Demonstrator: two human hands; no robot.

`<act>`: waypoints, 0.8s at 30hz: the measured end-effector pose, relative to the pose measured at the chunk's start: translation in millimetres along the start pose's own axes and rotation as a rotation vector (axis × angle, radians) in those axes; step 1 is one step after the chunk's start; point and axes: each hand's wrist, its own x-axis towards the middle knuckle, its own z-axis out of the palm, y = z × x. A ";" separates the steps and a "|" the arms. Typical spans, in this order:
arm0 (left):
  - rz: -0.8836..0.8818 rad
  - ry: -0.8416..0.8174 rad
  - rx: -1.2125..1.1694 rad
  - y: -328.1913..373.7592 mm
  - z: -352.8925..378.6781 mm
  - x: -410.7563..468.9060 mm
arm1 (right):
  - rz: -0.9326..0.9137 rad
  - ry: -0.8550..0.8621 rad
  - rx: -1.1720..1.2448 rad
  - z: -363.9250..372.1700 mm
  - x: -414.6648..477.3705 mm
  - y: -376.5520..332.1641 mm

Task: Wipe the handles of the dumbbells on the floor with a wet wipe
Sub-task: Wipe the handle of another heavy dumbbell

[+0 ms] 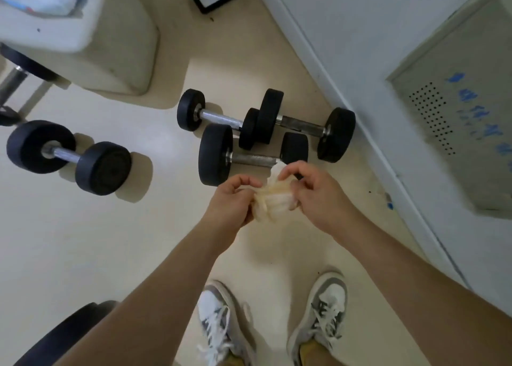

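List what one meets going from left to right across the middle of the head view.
Lone dumbbell → dumbbell with bright handle → dumbbell with dark handle → wall → perforated metal box.

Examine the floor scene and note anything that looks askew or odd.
Three dumbbells lie jumbled by the wall, heads crowded together at different angles; a fourth dumbbell lies apart to the left. The wet wipe, bunched between left hand and right hand, looks yellowish, not white.
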 end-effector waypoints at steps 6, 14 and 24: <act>0.110 0.013 0.082 -34.4 -10.5 62.7 | -0.134 0.005 -0.562 24.6 54.8 51.8; 0.793 0.479 1.345 -47.7 -76.0 167.1 | -0.797 0.009 -1.306 60.3 129.7 125.8; 0.846 0.466 1.560 -46.7 -80.4 164.4 | -1.127 -0.053 -1.673 44.6 136.2 148.3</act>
